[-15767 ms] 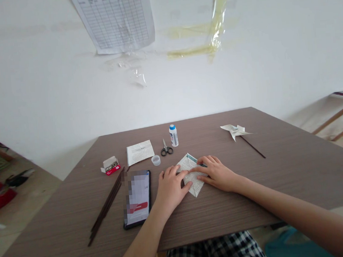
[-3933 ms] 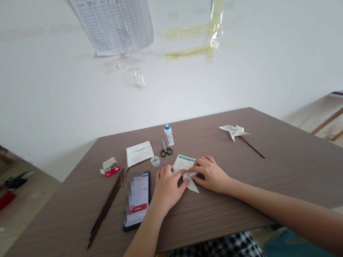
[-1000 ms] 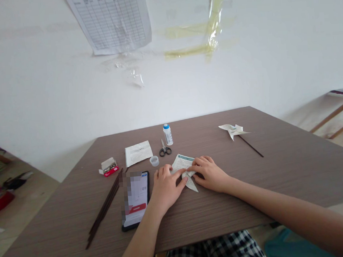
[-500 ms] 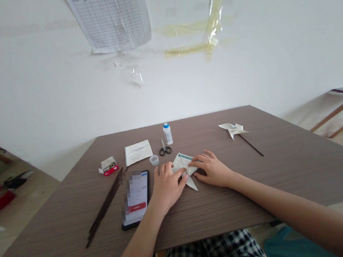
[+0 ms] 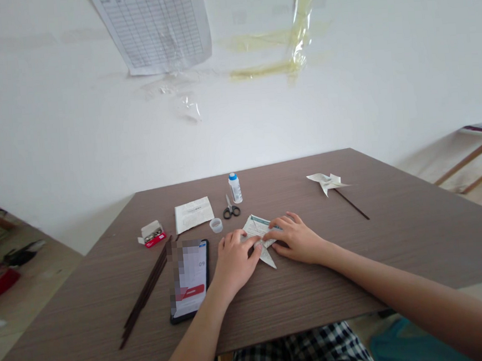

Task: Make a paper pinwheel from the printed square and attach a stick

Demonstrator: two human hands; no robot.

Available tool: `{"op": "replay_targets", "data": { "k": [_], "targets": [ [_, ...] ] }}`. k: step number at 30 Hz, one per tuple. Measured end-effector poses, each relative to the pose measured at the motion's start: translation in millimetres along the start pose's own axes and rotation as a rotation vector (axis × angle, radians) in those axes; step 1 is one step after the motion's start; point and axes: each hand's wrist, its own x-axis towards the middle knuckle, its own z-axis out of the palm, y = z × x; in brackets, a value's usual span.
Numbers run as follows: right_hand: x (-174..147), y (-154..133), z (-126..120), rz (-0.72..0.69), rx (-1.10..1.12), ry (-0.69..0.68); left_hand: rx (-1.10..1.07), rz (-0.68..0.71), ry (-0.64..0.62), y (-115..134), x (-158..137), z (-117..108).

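Note:
A printed paper pinwheel, cut into pointed blades, lies on the table between my hands. My left hand holds its left side, with thumb and index finger pressed near the centre. On the right side, my right hand grips a folded blade, fingers bent over the paper. One blade points toward me and a printed corner shows beyond my fingers. Parts of the paper's middle are hidden under the fingertips. Just past my left hand stands a small clear plastic cup.
Scissors, a white bottle with a blue cap, and paper pieces lie farther back. At left are an opened red-and-white box, dark sticks and a phone. A pinwheel on a stick rests at right.
Both hands stay on the paper with only slight finger shifts. The left fingers have moved a little, and the paper stays in nearly the same place.

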Motion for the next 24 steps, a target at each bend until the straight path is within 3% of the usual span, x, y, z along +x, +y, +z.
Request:
{"op": "replay_targets", "data": {
  "k": [8,24],
  "targets": [
    [0.0,-0.9,0.8,0.014,-0.008,-0.016,0.027,0.019,0.035,-0.4,-0.7,1.9],
    [2.0,-2.3,1.2,0.035,-0.020,-0.028,0.079,-0.012,-0.015,2.2,-1.0,-2.3]
  ]
}}
